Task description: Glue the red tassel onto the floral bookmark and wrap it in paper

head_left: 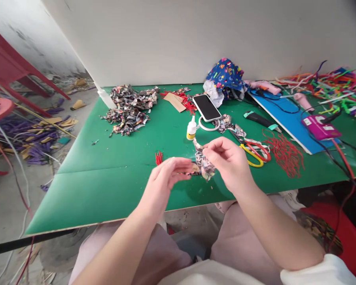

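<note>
A small dark patterned fabric piece [204, 163] hangs above the table's near edge, pinched between the thumb and fingers of my right hand [230, 164]. To the left of the cloth, my left hand [169, 176] has its fingers stretched out toward it; whether the fingertips touch it, I cannot tell. Just beyond stands a small white glue bottle [191, 128] with a yellow label. A red tassel [159, 158] lies past my left hand. Right of my right hand are scissors [256, 154] with yellow and red handles.
The green table [91, 198] carries a heap of patterned scraps [130, 105], a phone [207, 107] on a ring stand, a utility knife [261, 120], red threads [287, 154], a blue board [280, 118], a purple power adapter [320, 127] with cords and colourful strips [338, 89]. A panel [180, 39] rises behind.
</note>
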`<state>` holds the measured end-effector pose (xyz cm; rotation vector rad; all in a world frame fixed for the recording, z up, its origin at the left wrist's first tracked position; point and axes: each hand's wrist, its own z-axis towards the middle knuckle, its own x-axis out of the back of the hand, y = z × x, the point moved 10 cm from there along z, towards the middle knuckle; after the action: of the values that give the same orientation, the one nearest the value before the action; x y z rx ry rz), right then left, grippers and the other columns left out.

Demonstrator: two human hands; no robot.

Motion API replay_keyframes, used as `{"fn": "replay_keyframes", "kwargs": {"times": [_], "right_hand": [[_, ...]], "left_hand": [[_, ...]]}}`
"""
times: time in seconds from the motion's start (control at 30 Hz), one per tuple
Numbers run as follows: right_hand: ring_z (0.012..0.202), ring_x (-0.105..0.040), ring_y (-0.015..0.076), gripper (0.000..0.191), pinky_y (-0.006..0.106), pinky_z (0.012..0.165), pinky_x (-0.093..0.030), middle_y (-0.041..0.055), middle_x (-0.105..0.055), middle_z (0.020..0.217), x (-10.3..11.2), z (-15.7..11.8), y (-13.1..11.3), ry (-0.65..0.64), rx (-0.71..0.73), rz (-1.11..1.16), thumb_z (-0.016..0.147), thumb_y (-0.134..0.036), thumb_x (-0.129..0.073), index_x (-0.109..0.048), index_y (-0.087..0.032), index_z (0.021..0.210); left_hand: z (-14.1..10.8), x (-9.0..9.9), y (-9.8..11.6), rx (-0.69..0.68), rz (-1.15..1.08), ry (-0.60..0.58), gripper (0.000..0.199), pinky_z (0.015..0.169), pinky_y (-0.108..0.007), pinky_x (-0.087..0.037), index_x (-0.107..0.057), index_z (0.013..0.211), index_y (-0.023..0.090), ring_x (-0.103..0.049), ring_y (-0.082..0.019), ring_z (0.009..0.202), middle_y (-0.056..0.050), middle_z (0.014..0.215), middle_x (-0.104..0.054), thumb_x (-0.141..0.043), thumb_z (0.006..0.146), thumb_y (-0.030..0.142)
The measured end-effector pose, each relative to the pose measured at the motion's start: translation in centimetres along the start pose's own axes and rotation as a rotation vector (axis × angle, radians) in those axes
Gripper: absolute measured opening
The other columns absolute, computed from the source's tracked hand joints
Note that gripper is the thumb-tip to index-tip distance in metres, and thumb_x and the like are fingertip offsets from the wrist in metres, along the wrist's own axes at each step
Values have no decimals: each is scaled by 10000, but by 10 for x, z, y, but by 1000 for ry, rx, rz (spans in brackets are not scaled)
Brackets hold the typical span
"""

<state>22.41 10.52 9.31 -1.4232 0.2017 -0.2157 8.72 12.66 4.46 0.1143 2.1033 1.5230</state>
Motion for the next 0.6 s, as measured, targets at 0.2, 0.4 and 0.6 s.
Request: {"fn": "replay_keyframes", "kwargs": {"times": [0.2, 0.4, 0.6], "right_hand": [[934, -588, 168, 89, 317, 840, -457, 24, -677, 927, -29, -25, -46, -217, 374, -437, 805, -304, -586, -631, -228, 799], [1012, -564, 167, 332, 313, 866, -451, 43, -625, 1058, 3, 5, 25, -66, -96, 77, 803, -489, -531, -595, -226, 996], [759, -615, 91, 292, 224, 734, -478, -4, -674, 858, -56, -23, 71, -420, -595, 596, 715, -386, -680, -622, -208, 939]], "left_hand": [[-4, -30, -20, 254, -396, -172, 398, 730, -242, -501, -637, 1010, 161, -628, -157, 850, -68, 983, -666, -433, 863, 469], [0, -8, -13, 162, -276, -75, 296, 711, -194, -526, -603, 1075, 199, -639, -105, 782, -26, 976, -673, -609, 780, 190], [0, 5, 4, 52, -204, -9, 375, 708, -232, -529, -569, 1118, 222, -639, -125, 769, -22, 950, -668, -625, 751, 168]]}}
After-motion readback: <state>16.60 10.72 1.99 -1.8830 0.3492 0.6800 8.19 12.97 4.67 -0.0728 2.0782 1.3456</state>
